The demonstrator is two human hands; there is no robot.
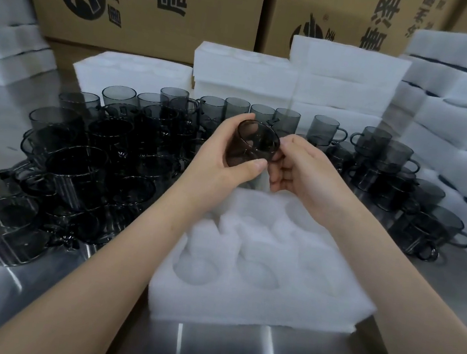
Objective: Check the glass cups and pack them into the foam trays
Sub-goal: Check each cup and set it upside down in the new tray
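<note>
A smoky grey glass cup (252, 144) is held tilted above the table, its mouth turned toward me. My left hand (224, 158) wraps its body, thumb across the near side. My right hand (298, 167) pinches the cup at its right side, where the handle is hidden by the fingers. Below the hands lies a white foam tray (254, 306) with several round pockets, all of them without cups. Many more grey glass cups stand crowded on the left (80, 169) and on the right (408, 183) of the steel table.
Stacks of white foam trays (297, 78) rise behind the cups, with more at the left edge (5, 40) and the right (460, 95), some holding packed cups. Printed cardboard boxes (147, 4) form the back wall. The steel table (205, 350) reflects light near me.
</note>
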